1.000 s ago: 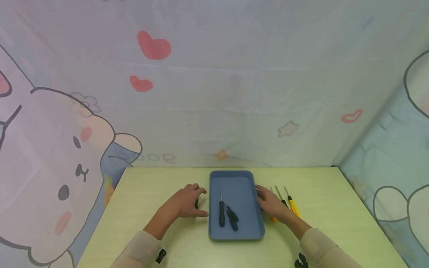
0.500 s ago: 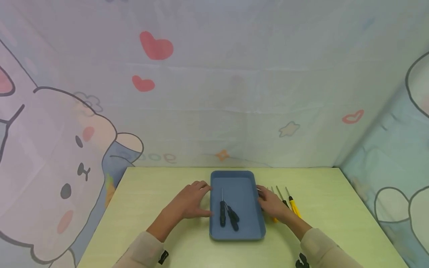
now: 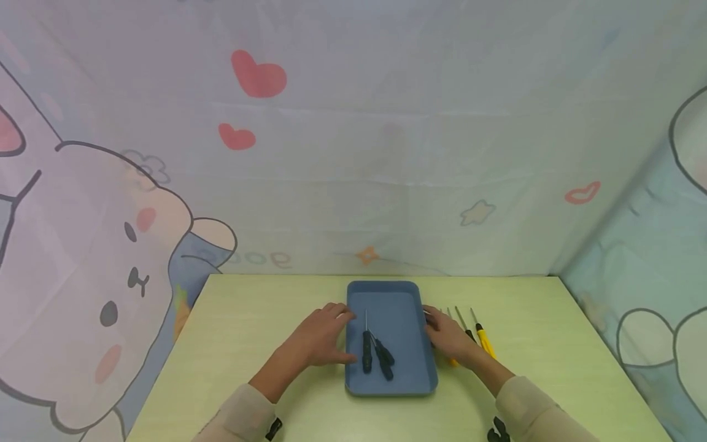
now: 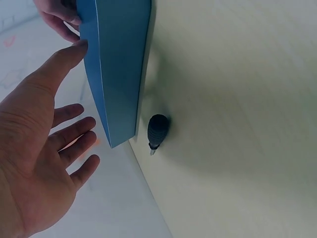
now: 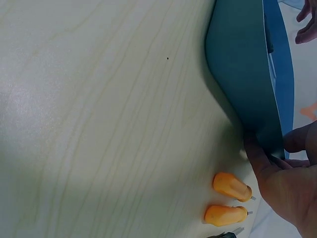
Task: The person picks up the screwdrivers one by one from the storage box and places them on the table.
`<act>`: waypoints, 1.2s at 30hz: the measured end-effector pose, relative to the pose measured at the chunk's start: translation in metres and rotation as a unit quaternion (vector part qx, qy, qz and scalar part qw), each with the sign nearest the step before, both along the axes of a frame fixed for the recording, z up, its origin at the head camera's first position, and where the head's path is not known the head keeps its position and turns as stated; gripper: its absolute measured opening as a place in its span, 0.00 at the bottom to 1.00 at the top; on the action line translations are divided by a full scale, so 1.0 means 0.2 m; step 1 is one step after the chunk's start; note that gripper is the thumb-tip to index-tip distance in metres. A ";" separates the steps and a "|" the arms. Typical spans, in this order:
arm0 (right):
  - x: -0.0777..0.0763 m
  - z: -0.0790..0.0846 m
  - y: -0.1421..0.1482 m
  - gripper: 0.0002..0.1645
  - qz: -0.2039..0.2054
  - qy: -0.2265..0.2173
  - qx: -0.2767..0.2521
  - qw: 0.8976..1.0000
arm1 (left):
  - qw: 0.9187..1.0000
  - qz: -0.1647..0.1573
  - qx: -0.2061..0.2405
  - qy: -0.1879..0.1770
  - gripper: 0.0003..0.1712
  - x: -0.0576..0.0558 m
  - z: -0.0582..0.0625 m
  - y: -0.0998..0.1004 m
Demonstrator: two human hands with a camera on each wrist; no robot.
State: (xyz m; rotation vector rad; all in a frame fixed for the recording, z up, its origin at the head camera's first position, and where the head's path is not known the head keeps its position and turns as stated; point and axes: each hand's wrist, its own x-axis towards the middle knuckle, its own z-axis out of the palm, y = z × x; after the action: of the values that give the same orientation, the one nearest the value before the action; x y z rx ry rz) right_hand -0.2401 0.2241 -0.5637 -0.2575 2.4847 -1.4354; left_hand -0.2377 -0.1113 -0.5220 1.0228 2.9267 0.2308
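Note:
A blue-grey tray (image 3: pixel 405 374) lies on the table between the hands, with black-handled screwdrivers (image 3: pixel 367 353) inside it. My left hand (image 3: pixel 323 334) is at the tray's left rim, fingers spread and thumb apart; in the left wrist view the thumb tip is close to the rim, and whether it touches is unclear. On the right side, my right hand (image 3: pixel 446 334) pinches the tray's edge, thumb over the rim and fingers against the outer wall, as the right wrist view shows. Beside the tray's left wall, a dark-handled screwdriver (image 4: pixel 158 130) lies on the table, hidden in the head view.
Yellow-handled screwdrivers (image 3: pixel 485 341) and a black-handled one (image 3: pixel 469 333) lie right of the tray, partly behind the right hand. Two orange-yellow handles (image 5: pixel 230 187) show near the right fingers. A printed cloth (image 3: pixel 331 153) hangs behind the table.
My left hand has moved right, from beside the tray to its left rim, its fingertips now overlapping the rim in the head view. The right hand keeps its place at the tray.

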 end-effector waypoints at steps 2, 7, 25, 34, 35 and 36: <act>0.00 0.00 0.00 0.33 -0.001 0.002 -0.002 1.000 | 1.000 0.002 0.001 -0.001 0.51 0.00 -0.01 0.01; -0.01 -0.01 0.01 0.33 -0.002 0.003 -0.006 1.000 | 1.000 -0.005 0.000 0.002 0.51 0.00 -0.03 0.03; 0.00 -0.01 0.01 0.33 0.004 0.012 0.003 1.000 | 1.000 -0.012 -0.023 0.013 0.53 0.00 -0.08 0.07; -0.01 -0.02 0.01 0.33 -0.002 0.014 0.004 1.000 | 0.999 -0.028 -0.021 0.031 0.56 0.00 -0.10 0.10; -0.01 -0.02 0.01 0.33 -0.003 0.014 0.004 1.000 | 0.999 -0.028 -0.023 0.034 0.56 0.00 -0.11 0.10; -0.01 -0.02 0.01 0.33 -0.003 0.015 0.004 1.000 | 0.999 -0.027 -0.022 0.034 0.57 0.00 -0.11 0.10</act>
State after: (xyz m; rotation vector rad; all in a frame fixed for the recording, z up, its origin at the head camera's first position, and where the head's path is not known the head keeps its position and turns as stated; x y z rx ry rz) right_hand -0.2413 0.2252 -0.5680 -0.2722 2.5180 -1.4336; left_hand -0.2381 -0.0909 -0.5441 1.1235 2.9437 0.1312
